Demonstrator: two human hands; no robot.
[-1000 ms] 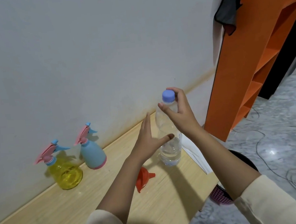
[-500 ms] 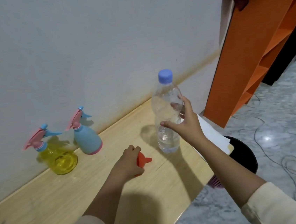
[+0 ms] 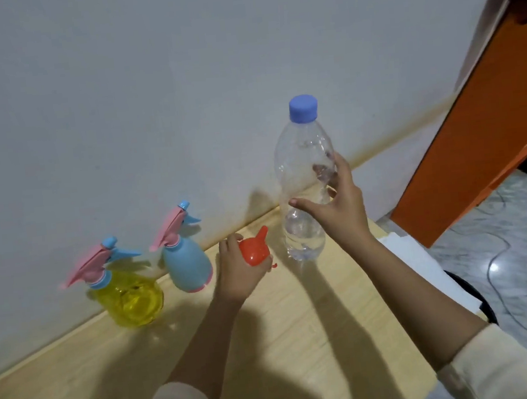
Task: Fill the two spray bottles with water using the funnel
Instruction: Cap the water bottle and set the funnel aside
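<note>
Two spray bottles stand by the wall on the wooden table (image 3: 319, 339): a yellow spray bottle (image 3: 129, 298) at the left and a light blue spray bottle (image 3: 187, 263) to its right, both with pink and blue trigger heads on. My left hand (image 3: 240, 271) holds the red funnel (image 3: 254, 249) lifted off the table, spout pointing up and right, just right of the blue one. My right hand (image 3: 337, 206) grips the clear water bottle (image 3: 304, 178), which stands upright with its blue cap on and a little water at the bottom.
White paper (image 3: 425, 266) lies at the table's right edge, above a dark bin (image 3: 473, 294) on the marble floor. An orange shelf unit (image 3: 492, 129) stands to the right. A cable (image 3: 502, 258) runs across the floor. The white wall is directly behind the bottles.
My left hand has picked the red funnel up off the table and carried it toward the blue spray bottle. My right hand keeps its grip on the water bottle's middle.
</note>
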